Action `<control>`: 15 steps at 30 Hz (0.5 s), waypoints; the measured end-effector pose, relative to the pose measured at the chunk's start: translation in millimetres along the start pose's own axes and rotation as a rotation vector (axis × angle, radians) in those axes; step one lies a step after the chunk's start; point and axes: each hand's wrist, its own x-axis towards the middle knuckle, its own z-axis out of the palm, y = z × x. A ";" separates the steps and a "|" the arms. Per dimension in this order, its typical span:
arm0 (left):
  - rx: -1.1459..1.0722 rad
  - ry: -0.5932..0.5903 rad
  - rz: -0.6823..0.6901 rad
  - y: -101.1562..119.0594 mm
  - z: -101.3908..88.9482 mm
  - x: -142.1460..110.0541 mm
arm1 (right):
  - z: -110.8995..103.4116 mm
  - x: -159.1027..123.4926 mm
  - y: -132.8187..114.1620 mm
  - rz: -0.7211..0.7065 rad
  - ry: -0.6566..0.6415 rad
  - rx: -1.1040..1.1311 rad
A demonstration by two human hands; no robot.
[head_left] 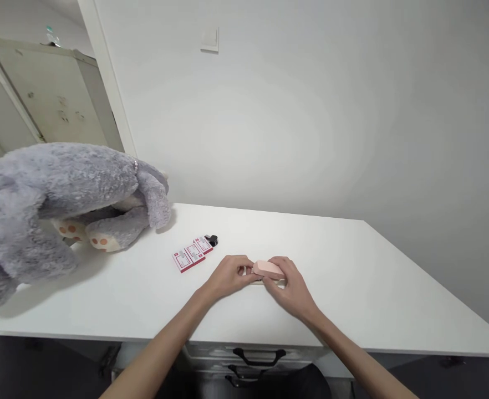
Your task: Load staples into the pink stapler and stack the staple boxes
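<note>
A pink stapler [269, 269] with a rounded top is held just above the white desk, near its middle. My right hand [289, 285] wraps round its right end, fingers behind and thumb in front. At the left end, the thumb and fingertips of my left hand [233, 275] close in a pinch. What lies between those fingertips is too small to make out. Under the pink top a pale strip shows, partly covered by my hands. Left of my hands lie several small white-and-red boxes [193, 253] in a row, with a small black object [212, 240] touching the far end.
A large grey plush toy [74, 183] takes up the left of the white desk [352, 288]. Behind the desk rises a wall [290, 111] with a light switch [210, 40]. Drawers with black handles [259, 357] sit below the front edge. A metal cabinet [57, 100] stands at the far left.
</note>
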 end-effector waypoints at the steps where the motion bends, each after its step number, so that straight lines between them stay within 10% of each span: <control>1: -0.003 -0.010 -0.015 0.5 0.0 -0.2 | -0.1 0.1 0.5 0.010 -0.007 0.018; 15: 0.188 -0.071 -0.005 0.0 5.2 -0.5 | -10.7 4.2 -4.2 0.243 -0.104 0.226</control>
